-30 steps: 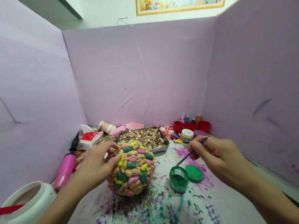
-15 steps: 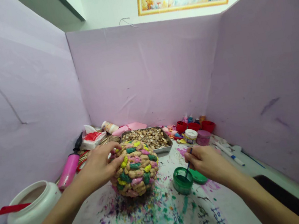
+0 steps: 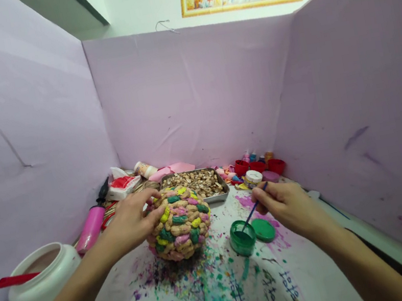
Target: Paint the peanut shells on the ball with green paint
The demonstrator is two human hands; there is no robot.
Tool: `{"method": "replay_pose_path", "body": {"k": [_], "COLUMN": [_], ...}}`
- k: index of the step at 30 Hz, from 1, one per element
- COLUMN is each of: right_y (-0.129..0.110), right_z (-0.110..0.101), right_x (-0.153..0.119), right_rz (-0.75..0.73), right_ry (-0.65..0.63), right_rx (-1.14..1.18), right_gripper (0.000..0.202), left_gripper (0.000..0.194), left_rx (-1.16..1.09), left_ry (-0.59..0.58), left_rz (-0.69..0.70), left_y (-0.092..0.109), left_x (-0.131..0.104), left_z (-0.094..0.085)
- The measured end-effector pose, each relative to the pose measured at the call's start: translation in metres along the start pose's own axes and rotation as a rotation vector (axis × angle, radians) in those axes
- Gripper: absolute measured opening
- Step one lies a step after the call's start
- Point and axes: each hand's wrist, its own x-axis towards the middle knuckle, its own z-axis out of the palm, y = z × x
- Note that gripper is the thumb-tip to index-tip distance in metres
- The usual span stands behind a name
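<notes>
A rounded ball of peanut shells (image 3: 181, 225), painted green, yellow and pink in patches, rests on the paint-spattered white table (image 3: 218, 292). My left hand (image 3: 132, 222) grips its left side and top. My right hand (image 3: 286, 204) pinches a thin blue paintbrush (image 3: 254, 206), whose tip dips into the open green paint pot (image 3: 242, 237). The pot's green lid (image 3: 263, 229) lies just to the right of it.
A metal tray of peanut shells (image 3: 197, 185) sits behind the ball. Red cups (image 3: 262, 166) and small paint jars (image 3: 252, 177) stand at the back right. A pink bottle (image 3: 90, 229) and a white jug (image 3: 34, 286) are on the left. Purple partition walls enclose three sides.
My right hand lowered the brush into the green pot half a second ago, then rose a little with the tip still at the pot. My left hand stayed on the ball.
</notes>
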Motion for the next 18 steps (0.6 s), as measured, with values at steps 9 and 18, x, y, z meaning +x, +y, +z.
{"method": "replay_pose_path", "body": {"k": [9,18], "right_y": [0.011,-0.035], "right_z": [-0.012,0.011], "right_x": [-0.002,-0.026], "right_rz": [0.049,-0.291], "right_ry": [0.182,0.306], "right_rx": [0.392,0.782], "right_gripper": [0.039,0.024], "left_gripper": [0.035,0.033], "left_rx": [0.004,-0.003], "left_ry": [-0.008,-0.009], "left_rz": [-0.006,-0.013], "left_y": [0.003,0.004], "left_x": [0.000,-0.001], "left_z": [-0.002,-0.002]}}
